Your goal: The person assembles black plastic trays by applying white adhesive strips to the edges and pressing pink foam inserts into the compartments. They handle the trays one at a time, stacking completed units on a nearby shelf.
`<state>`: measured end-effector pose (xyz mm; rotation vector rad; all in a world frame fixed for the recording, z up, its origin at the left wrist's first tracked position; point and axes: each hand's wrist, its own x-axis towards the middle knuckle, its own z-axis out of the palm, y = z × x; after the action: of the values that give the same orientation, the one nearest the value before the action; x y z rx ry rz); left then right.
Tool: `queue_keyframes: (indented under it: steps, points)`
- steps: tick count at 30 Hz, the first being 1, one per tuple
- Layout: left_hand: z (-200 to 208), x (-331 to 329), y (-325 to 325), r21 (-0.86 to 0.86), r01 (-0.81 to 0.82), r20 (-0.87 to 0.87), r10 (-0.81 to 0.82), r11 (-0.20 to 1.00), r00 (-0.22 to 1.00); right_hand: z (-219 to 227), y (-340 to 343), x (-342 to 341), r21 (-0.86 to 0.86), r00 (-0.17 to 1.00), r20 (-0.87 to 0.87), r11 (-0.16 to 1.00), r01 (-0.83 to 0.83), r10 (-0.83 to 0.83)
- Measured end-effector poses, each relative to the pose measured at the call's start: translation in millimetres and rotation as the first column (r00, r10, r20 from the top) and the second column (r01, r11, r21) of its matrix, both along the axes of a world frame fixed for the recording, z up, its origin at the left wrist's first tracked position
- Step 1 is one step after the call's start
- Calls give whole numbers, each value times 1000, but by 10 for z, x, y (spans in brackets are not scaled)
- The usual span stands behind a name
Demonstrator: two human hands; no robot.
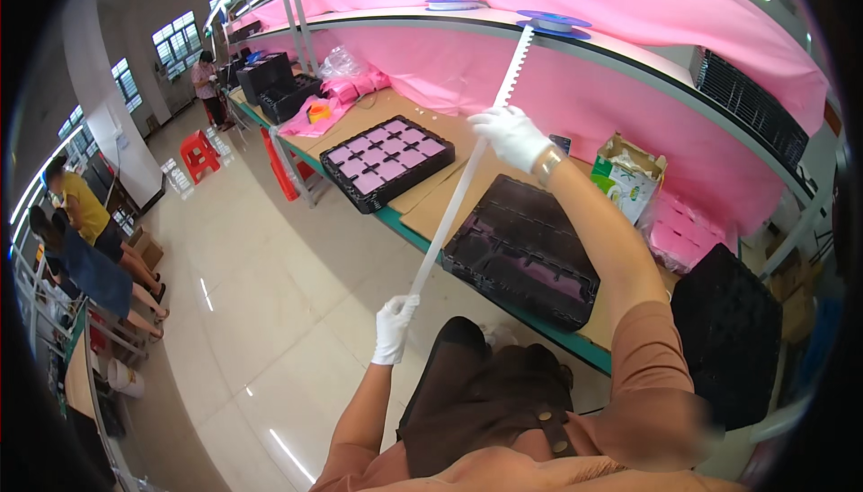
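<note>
A long white strip (449,207) with a row of notches along its upper stretch runs down from a blue and white reel (555,23) on the shelf. My left hand (393,329), in a white glove, pinches the strip's lower end over the floor. Higher up, my right hand (511,137), also gloved, grips the same strip with closed fingers. The strip looks taut between both hands. On the bench below my right forearm lies a black tray (521,249). Further left stands another black tray (388,161) holding several flat pink pieces in a grid.
A second reel (456,4) rests on the shelf (629,49). An open carton (627,173) and pink bundles (688,231) sit right of the near tray. Black bins (279,87) stand at the bench's far end. Red stools (199,156) and several people (85,204) are at the left.
</note>
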<state>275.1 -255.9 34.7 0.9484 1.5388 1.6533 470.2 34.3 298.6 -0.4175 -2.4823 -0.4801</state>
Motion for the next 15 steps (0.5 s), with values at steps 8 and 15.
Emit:
queue_keyframes:
  steps: [8, 15]
  points:
    - [-260, -44, -21, -175, 71, -93, -88, 982, 992, -78, 407, -80, -230, 871, 477, 941, 250, -115]
    - [1152, 399, 1045, 29, 323, -541, -257, 946, 801, -109, 366, 263, -154, 931, 363, 988, 28, 30]
